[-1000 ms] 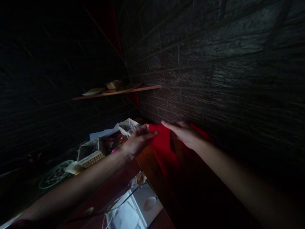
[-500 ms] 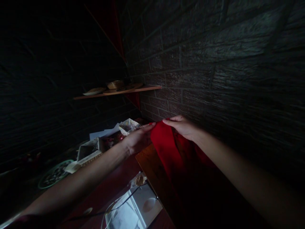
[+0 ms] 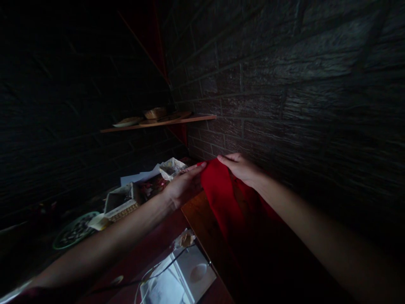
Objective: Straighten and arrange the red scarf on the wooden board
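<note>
A red cloth (image 3: 218, 185) hangs between my hands in the middle of the head view and drapes down over a brown wooden board or tabletop (image 3: 198, 215). My left hand (image 3: 185, 181) pinches its left upper edge between thumb and fingers. At the upper right edge, my right hand (image 3: 242, 166) grips the cloth with the thumb on top. The lower part of the cloth fades into deep shadow under my right forearm.
A wicker basket (image 3: 125, 207), a smaller lined basket (image 3: 172, 169) and a green-rimmed tray (image 3: 72, 232) stand at left. Below lies a pale box-like object (image 3: 186, 270) with cords across it. A wooden shelf (image 3: 193, 120) juts from the dark brick wall (image 3: 268, 97).
Hardly anything differs. The view has shifted very slightly, and my left fingers have moved a little on the cloth's edge. Both hands keep hold of the cloth.
</note>
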